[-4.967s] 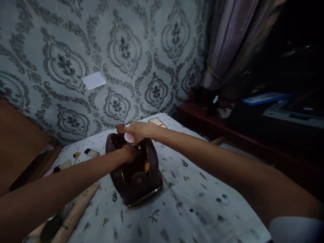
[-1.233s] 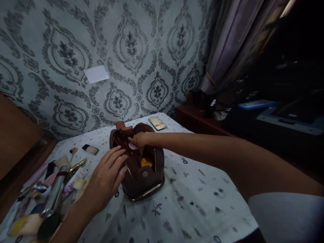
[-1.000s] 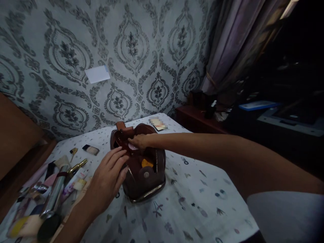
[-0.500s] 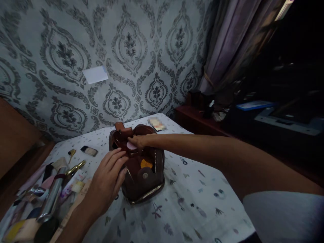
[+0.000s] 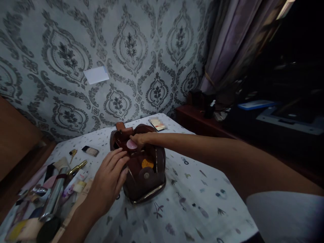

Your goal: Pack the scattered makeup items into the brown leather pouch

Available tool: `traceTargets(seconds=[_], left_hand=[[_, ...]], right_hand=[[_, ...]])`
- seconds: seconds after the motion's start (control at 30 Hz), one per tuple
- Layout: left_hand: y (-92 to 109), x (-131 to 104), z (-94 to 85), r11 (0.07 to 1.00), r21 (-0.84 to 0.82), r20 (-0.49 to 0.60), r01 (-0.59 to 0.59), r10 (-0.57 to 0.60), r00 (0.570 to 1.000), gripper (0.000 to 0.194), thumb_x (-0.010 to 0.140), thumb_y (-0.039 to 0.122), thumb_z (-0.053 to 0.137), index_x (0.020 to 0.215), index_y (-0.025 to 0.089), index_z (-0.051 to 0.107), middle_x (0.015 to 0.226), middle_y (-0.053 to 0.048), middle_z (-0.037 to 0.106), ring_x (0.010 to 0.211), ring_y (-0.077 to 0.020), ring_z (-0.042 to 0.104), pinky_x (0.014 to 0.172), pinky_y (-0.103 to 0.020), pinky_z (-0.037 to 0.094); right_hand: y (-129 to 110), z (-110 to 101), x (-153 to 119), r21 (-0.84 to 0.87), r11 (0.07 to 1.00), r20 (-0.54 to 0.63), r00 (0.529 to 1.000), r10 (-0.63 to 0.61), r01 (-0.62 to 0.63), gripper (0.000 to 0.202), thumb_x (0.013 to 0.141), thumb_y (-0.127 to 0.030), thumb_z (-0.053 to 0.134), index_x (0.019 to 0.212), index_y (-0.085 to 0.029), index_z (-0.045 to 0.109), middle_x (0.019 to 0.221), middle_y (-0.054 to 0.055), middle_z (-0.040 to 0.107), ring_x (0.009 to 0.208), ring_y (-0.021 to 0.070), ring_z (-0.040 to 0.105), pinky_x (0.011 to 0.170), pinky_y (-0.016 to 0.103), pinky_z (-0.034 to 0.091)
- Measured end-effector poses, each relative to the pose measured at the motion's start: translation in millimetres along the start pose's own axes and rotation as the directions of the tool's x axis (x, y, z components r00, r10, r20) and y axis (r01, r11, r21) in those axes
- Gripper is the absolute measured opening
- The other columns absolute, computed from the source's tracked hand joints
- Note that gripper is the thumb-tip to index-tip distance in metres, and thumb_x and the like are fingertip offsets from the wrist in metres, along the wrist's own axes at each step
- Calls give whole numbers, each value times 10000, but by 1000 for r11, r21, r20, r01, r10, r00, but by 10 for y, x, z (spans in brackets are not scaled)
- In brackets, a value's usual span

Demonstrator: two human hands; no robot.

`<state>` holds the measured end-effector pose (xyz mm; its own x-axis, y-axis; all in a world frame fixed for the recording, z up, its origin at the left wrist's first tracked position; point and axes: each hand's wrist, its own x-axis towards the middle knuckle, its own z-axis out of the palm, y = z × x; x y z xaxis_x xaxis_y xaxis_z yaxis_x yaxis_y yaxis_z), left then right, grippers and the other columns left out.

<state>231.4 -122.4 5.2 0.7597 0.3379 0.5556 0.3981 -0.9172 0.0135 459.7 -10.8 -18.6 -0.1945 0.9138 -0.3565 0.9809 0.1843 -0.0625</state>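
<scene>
A dark brown bag (image 5: 141, 187) stands unzipped on the patterned white cloth. My right hand (image 5: 140, 139) reaches into its far part, fingers on or beside a round pink item (image 5: 131, 144); the lower fingers are hidden, so the grip is unclear. My left hand (image 5: 110, 171) rests against the bag's left edge, fingers spread and holding nothing. Inside the bag, nearer the front, lies an orange item (image 5: 147, 164), just behind a round snap flap (image 5: 146, 176).
Several cosmetics, among them a silver tube (image 5: 54, 194), are heaped at left. A small bottle (image 5: 90, 151) and a gold tube (image 5: 77, 167) lie nearby. Behind the bag is a card-like item (image 5: 157, 124). A dark red surface (image 5: 187, 116) stands beyond at right.
My right hand has shifted slightly inside the bag, and more of the pink item shows. My left hand stays at the bag's edge. The whole view has moved a little.
</scene>
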Motion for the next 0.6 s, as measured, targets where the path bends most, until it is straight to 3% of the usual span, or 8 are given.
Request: traceTargets(seconds=[0.2,0.4,0.6], left_hand=[[10,10,-10,1000,-14,-7,0,0,1000,235,1023,192,421,1207,180,567,1298,-117,631,1338,-254,501,1101,-450,490],[17,-1,2,1000,-13,-14,-4,4,1000,227,1022,182,423,1200,172,565,1301,-118,627,1341,-253,492,1116,-463,472],[19,7,20,999,-36,-43,-1,0,999,230,1019,180,419,1188,165,574,1300,-126,637,1330,-255,514,1128,-479,466]], right_hand=[[-34,48,12,-2,999,-5,999,51,-51,1259,464,-244,914,1535,-44,283,1351,256,601,1219,393,612,937,445,556],[-72,36,-82,0,999,14,999,49,-49,1295,469,-220,913,1568,-105,239,1396,218,578,1262,366,587,966,398,533],[-94,3,-154,-16,999,-3,999,40,-40,1276,495,-190,915,1575,-82,245,1419,215,563,1285,344,569,1002,353,501]])
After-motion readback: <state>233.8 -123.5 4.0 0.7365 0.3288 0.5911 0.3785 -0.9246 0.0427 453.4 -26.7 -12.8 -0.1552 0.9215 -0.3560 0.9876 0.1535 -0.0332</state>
